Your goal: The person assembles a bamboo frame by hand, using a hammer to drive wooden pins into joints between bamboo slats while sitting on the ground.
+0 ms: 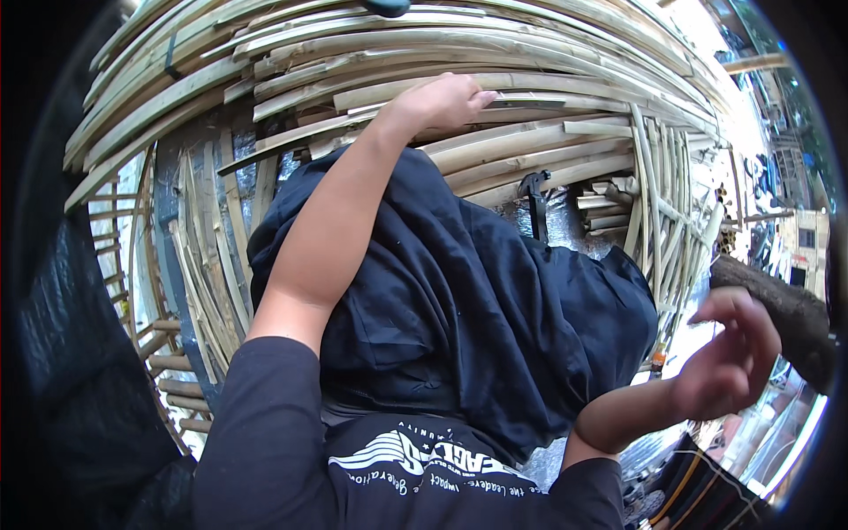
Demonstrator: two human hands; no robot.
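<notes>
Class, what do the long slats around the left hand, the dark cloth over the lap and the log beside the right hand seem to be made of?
Slats: probably split bamboo, pale and unpainted; some show faint joint-like bands.
Dark cloth: fabric with a slight sheen, hanging in soft folds; fibre unclear.
Log: likely wood, its brown surface rough like bark.

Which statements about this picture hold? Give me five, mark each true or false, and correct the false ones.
1. The left hand is at the bamboo strips. True.
2. The right hand lies on the bamboo strips. False: the right hand is raised away from them, fingers loosely curled.
3. A dark log shows near the picture's right edge. True.
4. The shirt is plain white. False: the shirt is dark, with white print.
5. Both hands are pressed together. False: they are far apart.
</notes>
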